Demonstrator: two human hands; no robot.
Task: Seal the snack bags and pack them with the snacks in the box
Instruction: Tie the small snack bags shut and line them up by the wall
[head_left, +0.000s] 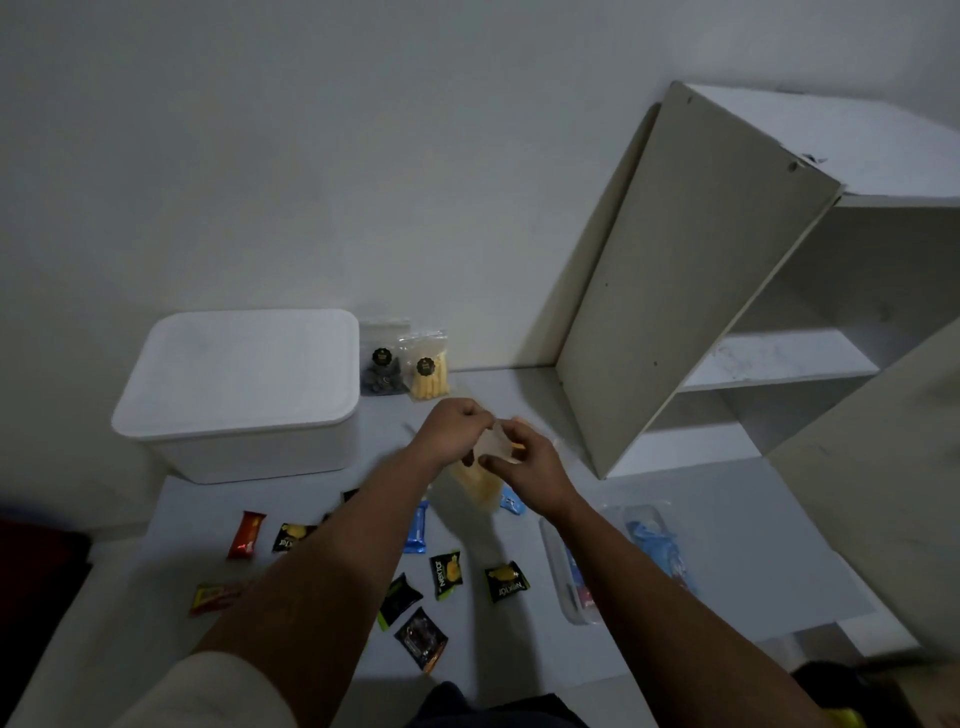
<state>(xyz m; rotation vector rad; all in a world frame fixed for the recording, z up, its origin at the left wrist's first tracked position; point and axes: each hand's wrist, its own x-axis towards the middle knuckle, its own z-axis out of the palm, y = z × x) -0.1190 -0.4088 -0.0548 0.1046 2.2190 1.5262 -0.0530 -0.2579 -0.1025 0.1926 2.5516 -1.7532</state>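
A clear snack bag (480, 480) with yellow snacks inside hangs between my hands above the floor sheet. My left hand (454, 426) pinches its top edge on the left, and my right hand (524, 457) pinches the same edge on the right. Two other clear bags lean on the wall: one with dark snacks (383, 364), one with yellow sticks (428, 366). The white box (244, 395) stands at the left with its lid on. Several small wrapped snacks lie on the sheet, among them a red one (247, 535), a blue one (415, 530) and a black-and-yellow one (505, 581).
A white shelf unit (727, 270) stands at the right, close to my right hand. A clear tray (558, 566) with blue items lies under my right forearm. A dark red object (36, 545) sits at the far left edge.
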